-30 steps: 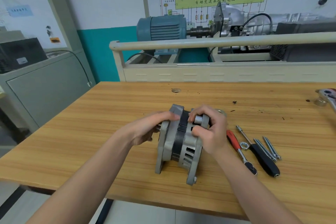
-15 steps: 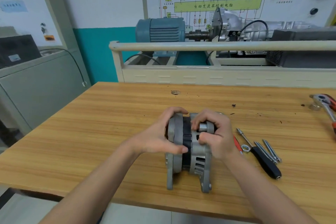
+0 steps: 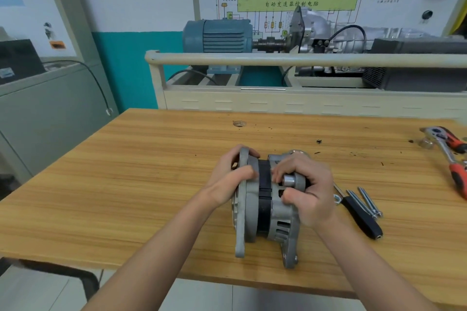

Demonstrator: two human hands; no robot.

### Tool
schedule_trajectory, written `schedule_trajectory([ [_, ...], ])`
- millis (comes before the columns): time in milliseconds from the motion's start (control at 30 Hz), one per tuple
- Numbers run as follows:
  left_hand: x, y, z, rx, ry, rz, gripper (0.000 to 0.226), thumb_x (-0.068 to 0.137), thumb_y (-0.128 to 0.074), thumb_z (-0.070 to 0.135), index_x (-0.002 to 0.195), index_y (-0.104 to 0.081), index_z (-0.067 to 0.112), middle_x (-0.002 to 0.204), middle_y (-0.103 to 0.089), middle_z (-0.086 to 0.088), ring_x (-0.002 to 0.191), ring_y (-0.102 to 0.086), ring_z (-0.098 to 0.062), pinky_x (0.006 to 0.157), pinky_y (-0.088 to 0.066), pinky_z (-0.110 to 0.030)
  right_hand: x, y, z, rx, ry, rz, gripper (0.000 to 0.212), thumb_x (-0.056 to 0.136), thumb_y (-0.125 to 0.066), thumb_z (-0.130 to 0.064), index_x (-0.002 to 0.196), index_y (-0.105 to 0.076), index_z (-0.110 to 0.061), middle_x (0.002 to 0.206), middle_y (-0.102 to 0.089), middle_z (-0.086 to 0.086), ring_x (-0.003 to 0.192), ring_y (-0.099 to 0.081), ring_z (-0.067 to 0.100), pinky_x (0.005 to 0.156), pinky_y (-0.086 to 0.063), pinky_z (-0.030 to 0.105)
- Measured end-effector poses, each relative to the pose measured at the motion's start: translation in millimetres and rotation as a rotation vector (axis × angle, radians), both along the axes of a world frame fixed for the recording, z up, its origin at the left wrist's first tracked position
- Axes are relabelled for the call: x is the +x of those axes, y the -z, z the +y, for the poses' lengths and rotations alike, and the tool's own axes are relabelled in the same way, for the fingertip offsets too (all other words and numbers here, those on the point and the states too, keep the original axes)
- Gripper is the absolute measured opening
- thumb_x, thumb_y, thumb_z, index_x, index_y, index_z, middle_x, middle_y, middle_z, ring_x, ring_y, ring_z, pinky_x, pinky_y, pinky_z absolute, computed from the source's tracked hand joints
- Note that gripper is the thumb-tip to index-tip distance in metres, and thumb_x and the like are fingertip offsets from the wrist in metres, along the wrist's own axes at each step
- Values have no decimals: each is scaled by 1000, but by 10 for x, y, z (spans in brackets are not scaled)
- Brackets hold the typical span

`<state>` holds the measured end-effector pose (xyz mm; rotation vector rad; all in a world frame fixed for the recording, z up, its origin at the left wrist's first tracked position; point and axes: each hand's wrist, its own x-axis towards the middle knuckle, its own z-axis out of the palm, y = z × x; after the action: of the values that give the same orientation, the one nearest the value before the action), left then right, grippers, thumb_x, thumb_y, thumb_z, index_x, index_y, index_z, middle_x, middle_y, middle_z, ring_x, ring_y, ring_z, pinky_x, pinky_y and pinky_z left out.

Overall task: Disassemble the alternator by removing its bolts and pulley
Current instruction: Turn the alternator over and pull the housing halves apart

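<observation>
The grey alternator [image 3: 265, 212] stands on edge near the front of the wooden table [image 3: 126, 184], with a black band between its two housing halves. My left hand [image 3: 231, 177] grips the left housing half, fingers over its top rim and thumb on the near face. My right hand [image 3: 308, 189] grips the right housing half, fingers curled round a metal boss. Three long bolts [image 3: 366, 202] lie loose on the table to the right. The pulley end is hidden behind my right hand.
A black-handled tool [image 3: 361, 217] and a small washer [image 3: 337, 199] lie right of the alternator. A red ratchet wrench [image 3: 452, 156] and a socket [image 3: 425, 143] sit at the far right edge. Behind the table stands a cream trainer bench [image 3: 278, 98] with a blue motor [image 3: 217, 35].
Both hands have shifted their hold on the alternator. My left hand moved from behind the left half to grip it over the rim, and the black gap between halves looks wider.
</observation>
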<state>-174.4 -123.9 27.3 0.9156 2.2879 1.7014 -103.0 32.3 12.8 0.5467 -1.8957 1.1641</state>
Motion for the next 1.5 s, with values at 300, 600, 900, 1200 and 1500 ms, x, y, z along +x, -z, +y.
schedule_trajectory([
  [300, -41, -9, 42, 31, -10, -86, 58, 44, -58, 46, 93, -63, 16, 96, -61, -12, 88, -56, -26, 78, -48, -45, 35, 0, -22, -41, 21, 3, 19, 51, -53, -19, 67, -62, -14, 66, -62, 5, 66, -58, 27, 59, -45, 41],
  [600, -49, -22, -52, -14, 40, -15, 74, 45, -61, 46, 108, -64, 9, 111, -64, -14, 102, -59, -28, 84, -50, -38, 33, 26, -39, -69, -17, 5, 18, 50, -55, -20, 65, -62, -14, 67, -62, 6, 68, -58, 26, 60, -46, 40],
  [900, -1, -79, -124, -48, 131, 83, 69, 47, -67, 38, 113, -62, 17, 126, -60, 3, 117, -56, -9, 96, -46, -22, 47, -17, -45, -85, 7, -25, 20, 46, -58, -17, 65, -61, -13, 66, -62, 8, 67, -58, 29, 61, -46, 46],
  [1200, -7, -157, -31, -91, 63, -33, 61, 51, -63, 32, 108, -65, 10, 111, -65, -10, 100, -61, -20, 75, -51, -21, 77, -3, -25, -72, -12, -24, 17, 47, -58, -16, 63, -60, -20, 67, -62, 3, 68, -59, 27, 61, -47, 45],
  [1500, 171, -66, -98, -4, 24, -3, 39, 61, -58, 20, 100, -60, 28, 126, -56, 11, 117, -51, -12, 89, -47, -33, 93, -20, 40, 47, -63, -71, 15, 60, -56, -17, 72, -63, -13, 76, -65, 1, 78, -63, 23, 71, -50, 38],
])
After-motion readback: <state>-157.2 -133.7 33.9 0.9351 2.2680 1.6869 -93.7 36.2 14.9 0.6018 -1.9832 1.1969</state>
